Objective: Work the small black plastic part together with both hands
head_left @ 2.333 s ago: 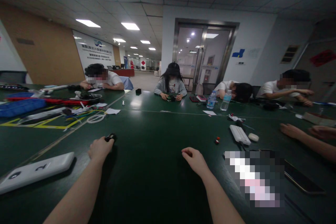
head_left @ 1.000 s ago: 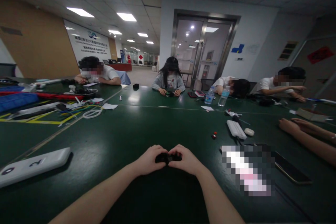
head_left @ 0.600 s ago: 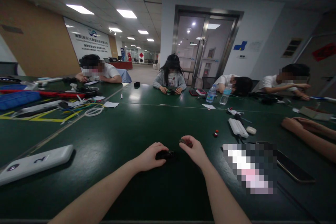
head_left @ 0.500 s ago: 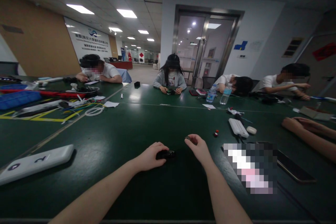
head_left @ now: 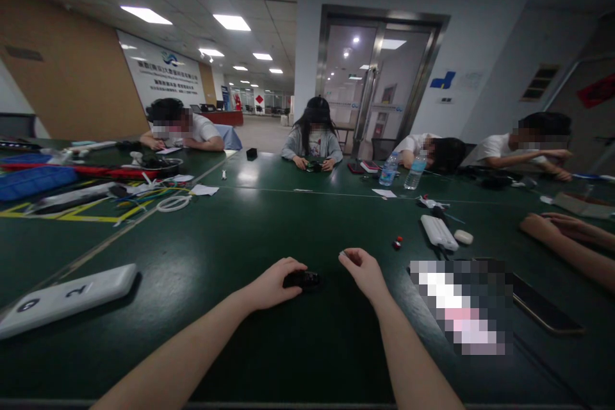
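Note:
Near the middle of the dark green table, my left hand grips a small black object that lies on the surface, with thumb and fingers on its left end. To its right, my right hand is pinched around something tiny and light-coloured, too small to make out. The two hands are apart, with bare green surface between them. A small red and black item sits beyond my right hand, on its right.
A white power bank lies at left, with blue trays and cables behind. At right are a white device, a dark phone, a pixelated area and another person's hands. Bottles and several people are across the table.
The hands keep nearly the same places. The tiny item at my right fingertips now looks lighter. The view has shifted very slightly.

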Demonstrator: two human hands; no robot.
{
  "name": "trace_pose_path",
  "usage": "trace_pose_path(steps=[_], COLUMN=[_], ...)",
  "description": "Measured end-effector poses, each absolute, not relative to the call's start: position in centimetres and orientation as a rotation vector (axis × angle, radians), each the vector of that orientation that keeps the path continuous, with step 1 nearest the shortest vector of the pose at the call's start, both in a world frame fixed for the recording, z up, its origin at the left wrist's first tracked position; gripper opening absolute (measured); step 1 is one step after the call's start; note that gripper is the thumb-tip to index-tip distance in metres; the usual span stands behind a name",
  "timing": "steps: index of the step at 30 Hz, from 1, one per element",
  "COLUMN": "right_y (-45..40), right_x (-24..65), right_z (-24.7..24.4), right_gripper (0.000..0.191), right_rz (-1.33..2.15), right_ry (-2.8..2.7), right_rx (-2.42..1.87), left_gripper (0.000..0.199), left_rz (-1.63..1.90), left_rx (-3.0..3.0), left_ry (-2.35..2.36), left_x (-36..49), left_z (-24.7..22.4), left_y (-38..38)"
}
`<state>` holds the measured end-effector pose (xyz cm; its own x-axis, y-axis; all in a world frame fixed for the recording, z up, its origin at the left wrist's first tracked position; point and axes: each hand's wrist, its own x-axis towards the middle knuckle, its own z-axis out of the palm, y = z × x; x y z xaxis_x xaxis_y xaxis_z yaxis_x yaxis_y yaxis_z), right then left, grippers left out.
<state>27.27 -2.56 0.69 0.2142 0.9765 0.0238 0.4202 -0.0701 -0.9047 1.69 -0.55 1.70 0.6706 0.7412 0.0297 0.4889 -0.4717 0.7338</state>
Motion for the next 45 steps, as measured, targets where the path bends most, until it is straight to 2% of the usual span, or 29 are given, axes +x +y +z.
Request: trace_pose_path(steps=[36,45], right_y=[-1.8,-1.7], right_x=[27.9,28.3], right_z=[-0.7,-1.1], right_gripper=[0.033,0.034], right_rz=[0.799,0.93], right_ry=[-1.287,-1.217], right_rx=[-1.623,-1.559], left_gripper=[0.047,0.047], left_rz=[0.428,0.423], left_rx=[2.165,2.148], left_ry=[0.94,0.949], left_x=[1.7,1.6], left_z=[1.7,1.9], left_y=[-0.4,-0.5])
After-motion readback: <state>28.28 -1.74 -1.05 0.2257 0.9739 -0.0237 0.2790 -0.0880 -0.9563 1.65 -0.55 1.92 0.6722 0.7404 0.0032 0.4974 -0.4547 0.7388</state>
